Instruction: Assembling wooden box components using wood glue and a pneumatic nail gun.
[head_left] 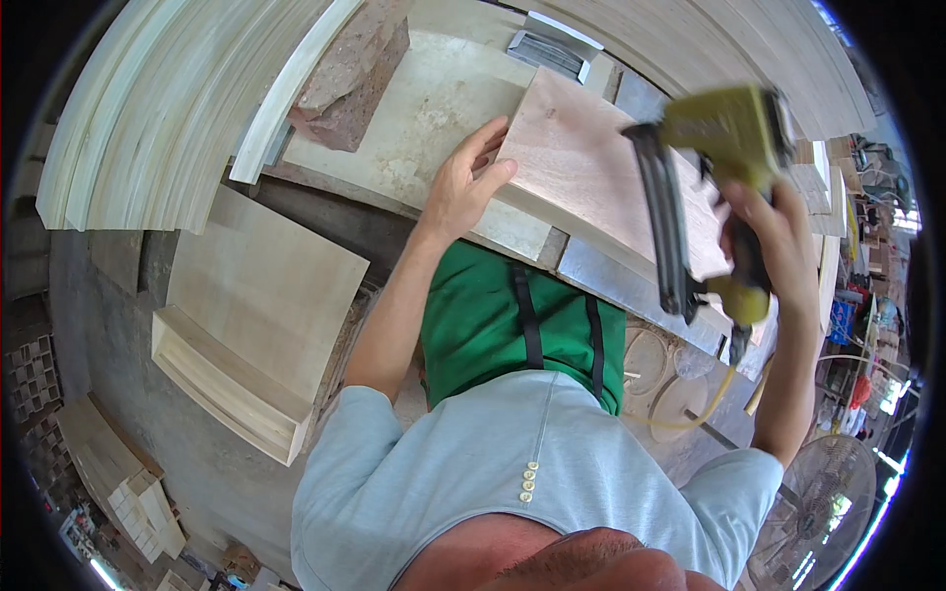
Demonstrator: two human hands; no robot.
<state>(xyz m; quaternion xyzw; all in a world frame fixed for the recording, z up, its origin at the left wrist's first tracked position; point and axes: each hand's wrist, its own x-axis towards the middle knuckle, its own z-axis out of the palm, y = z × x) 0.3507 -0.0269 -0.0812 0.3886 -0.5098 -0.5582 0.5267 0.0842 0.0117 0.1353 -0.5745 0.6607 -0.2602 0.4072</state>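
Observation:
A flat wooden panel [576,148] with a pale strip along its near edge lies across the workbench [434,94]. At its left end my left hand [465,185] grips the corner, the thumb by the near edge and the fingers along the end. My right hand [774,231] is wrapped round the handle of an olive-green nail gun [719,123]. The gun is raised in front of the panel's right part and slightly blurred. Its long dark magazine [658,227] slants down toward me, and a yellow air hose [714,404] runs from the handle's base.
Curved pale boards [148,108] are stacked at the left, beside a rough reddish stone block [355,84]. Nail strips lie in an open box [554,47] beyond the panel. A drawer-like wooden piece [266,286] sits lower left. At lower right stands a fan [823,502].

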